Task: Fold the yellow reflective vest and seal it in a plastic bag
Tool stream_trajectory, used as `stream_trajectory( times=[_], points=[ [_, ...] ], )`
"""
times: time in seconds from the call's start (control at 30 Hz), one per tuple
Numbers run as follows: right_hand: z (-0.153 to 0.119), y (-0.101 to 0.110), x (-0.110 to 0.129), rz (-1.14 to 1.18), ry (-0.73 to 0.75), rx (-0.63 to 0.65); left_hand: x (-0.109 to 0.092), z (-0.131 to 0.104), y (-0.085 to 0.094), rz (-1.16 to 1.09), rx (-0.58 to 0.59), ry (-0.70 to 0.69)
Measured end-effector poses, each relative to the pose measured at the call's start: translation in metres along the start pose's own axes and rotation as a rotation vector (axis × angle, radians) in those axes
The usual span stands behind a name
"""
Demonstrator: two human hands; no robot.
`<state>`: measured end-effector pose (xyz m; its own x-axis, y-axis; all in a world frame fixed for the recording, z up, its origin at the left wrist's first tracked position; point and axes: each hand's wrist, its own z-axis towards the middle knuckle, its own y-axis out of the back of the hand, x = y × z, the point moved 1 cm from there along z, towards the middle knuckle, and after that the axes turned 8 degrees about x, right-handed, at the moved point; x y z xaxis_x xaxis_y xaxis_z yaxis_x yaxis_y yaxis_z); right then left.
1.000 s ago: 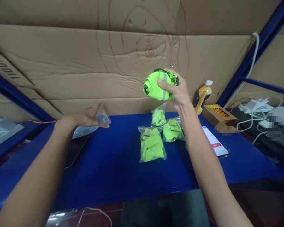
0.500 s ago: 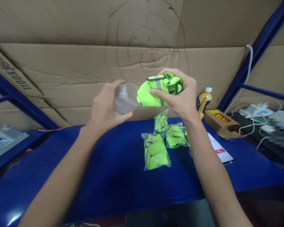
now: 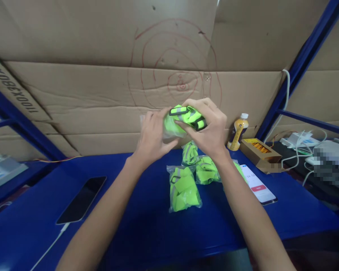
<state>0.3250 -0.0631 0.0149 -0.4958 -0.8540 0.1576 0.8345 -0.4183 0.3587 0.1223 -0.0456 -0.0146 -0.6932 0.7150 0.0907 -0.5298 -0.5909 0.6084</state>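
My right hand (image 3: 208, 121) has its fingers closed on the green bundle (image 3: 190, 116), thumb below and fingers over the top, which I judge keeps the folds and dark-edged straps squeezed together. The bundle is up in front of me, above the counter (image 3: 147, 229), its far end inside the clear bag (image 3: 171, 130). My left hand (image 3: 152, 134) grips that bag from the other side, fingers curled around it and thumb reaching out along the bottom; this seems to brace the thin plastic against the bundle's push. How far the bundle sits inside is hard to tell through the blur and my fingers.

Below my hands lie more bagged green bundles: a front one (image 3: 184, 192) flat and nearest me, a small one (image 3: 190, 153) behind it, and a middle one (image 3: 206, 170) just beside them. Another (image 3: 239, 169) is partly hidden by my right forearm, close to the lit phone (image 3: 259, 186). The juice bottle (image 3: 236, 133) and the open box (image 3: 259, 153) stand farther right. On my left, the dark phone (image 3: 81, 199) has a white cable (image 3: 49, 245) trailing towards me, which my left forearm could snag if it swung outwards. The cardboard (image 3: 87, 90) rises behind everything, limiting room for reaching forward
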Motion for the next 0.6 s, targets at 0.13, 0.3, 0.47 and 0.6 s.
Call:
stream_trajectory(
  times=[0.13,0.3,0.47,0.6],
  points=[
    [-0.005,-0.015,-0.004,0.047,0.09,0.051,0.008,0.0,0.009,-0.103,0.045,0.037],
    [-0.005,-0.018,0.0,0.152,0.137,0.09,0.005,0.002,0.026,-0.129,0.097,0.181],
    [-0.007,-0.021,-0.001,0.051,0.177,0.271,0.004,-0.001,0.034,-0.288,0.238,0.314],
    [-0.012,-0.036,-0.009,0.004,0.212,0.359,0.009,-0.004,0.029,-0.204,0.295,0.286]
  ],
)
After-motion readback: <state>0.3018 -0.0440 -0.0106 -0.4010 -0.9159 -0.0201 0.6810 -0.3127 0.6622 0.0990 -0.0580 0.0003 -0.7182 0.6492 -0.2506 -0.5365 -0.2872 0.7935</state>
